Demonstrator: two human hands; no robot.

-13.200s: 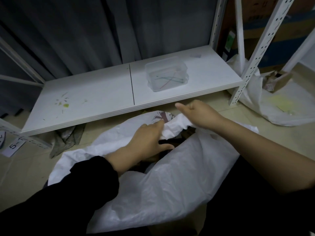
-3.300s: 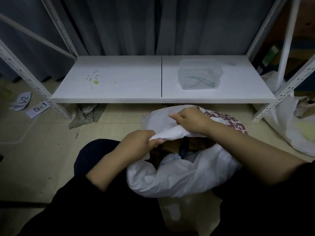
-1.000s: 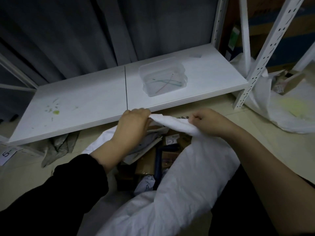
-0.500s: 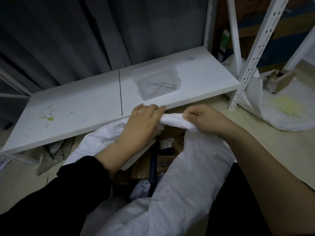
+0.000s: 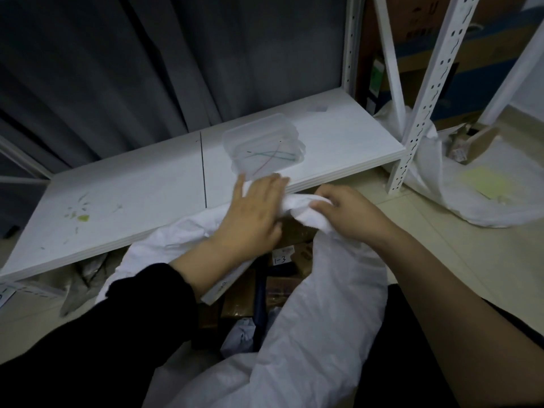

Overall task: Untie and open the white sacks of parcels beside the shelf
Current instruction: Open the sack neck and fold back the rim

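Left hand (image 5: 253,213): fingers (image 5: 266,184) extended and blurred, laid over the bunched rim of the white sack (image 5: 318,319); whether they pinch the cloth cannot be told. Black sleeve (image 5: 123,328) to the wrist.
Right hand (image 5: 350,213): fingers (image 5: 321,203) curled, clutching the same rim fold, just beside the left hand.
White sack: on the floor before the shelf (image 5: 147,195), mouth open.
Contents: brown parcels (image 5: 244,293), one bearing a label reading "1-3" (image 5: 281,257).
Shelf board: white, carrying a clear plastic box (image 5: 262,148) with coloured strands inside.
Second white sack (image 5: 471,187): right of the shelf upright (image 5: 418,113), on the floor.
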